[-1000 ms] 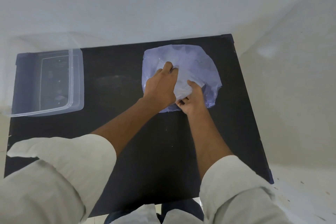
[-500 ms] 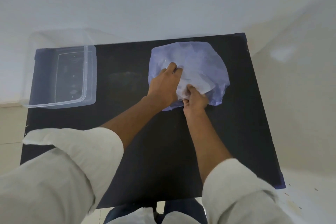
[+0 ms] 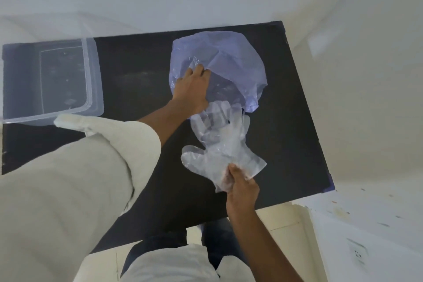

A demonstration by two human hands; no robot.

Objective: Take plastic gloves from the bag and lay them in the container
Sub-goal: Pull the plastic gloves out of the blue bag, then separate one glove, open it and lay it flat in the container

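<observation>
A pale violet plastic bag (image 3: pixel 229 57) lies at the back right of the black table (image 3: pixel 137 89). My left hand (image 3: pixel 192 89) presses on the bag's near left part, fingers gripping its plastic. My right hand (image 3: pixel 240 188) pinches the cuff end of clear plastic gloves (image 3: pixel 219 144), which stretch from the bag's mouth toward me over the table. The gloves' fingers spread out; their far tips still reach the bag's opening. A clear plastic container (image 3: pixel 91 89) stands open at the table's back left.
A white wall runs behind the table and along its right side. A wall socket (image 3: pixel 357 254) sits low on the right. My cream sleeves and dark trousers fill the near part of the view. The table's front edge lies just under my right wrist.
My right hand has pulled back toward me, drawing clear gloves out of the bag. My left hand has stayed on the bag. The camera has shifted closer.
</observation>
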